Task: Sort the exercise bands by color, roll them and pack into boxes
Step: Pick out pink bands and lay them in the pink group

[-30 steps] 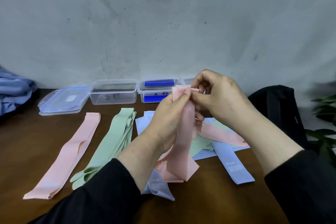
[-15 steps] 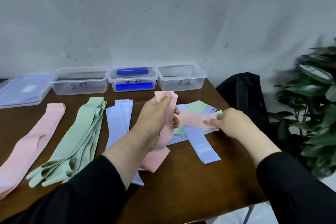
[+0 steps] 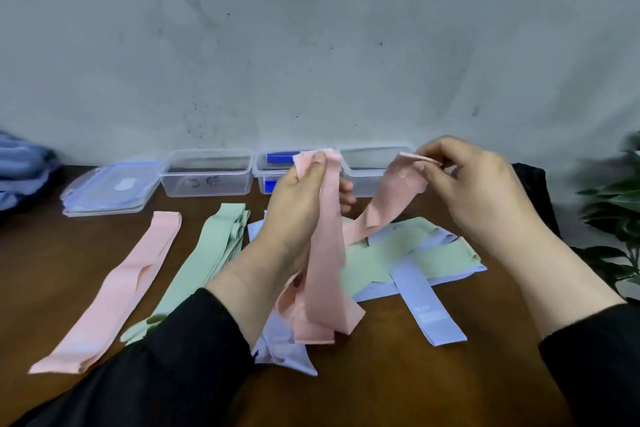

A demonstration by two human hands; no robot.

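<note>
Left hand [image 3: 298, 204] grips hanging pink elastic bands [image 3: 325, 253]; right hand [image 3: 474, 180] pinches another pink elastic band [image 3: 391, 198] above brown wooden table [image 3: 381, 385].

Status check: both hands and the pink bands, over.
Left hand grips hanging pink bands. Right hand pinches another pink band, lifted off the mixed pile. Boxes open, nothing blocking.

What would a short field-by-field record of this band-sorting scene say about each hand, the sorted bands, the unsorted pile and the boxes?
left hand: pinches top of hanging pink bands
right hand: lifts another pink band by its end
sorted on table: pink band, green stack
unsorted pile: green and blue bands overlapping
boxes: three clear tubs at the wall, lids stacked at left
</note>
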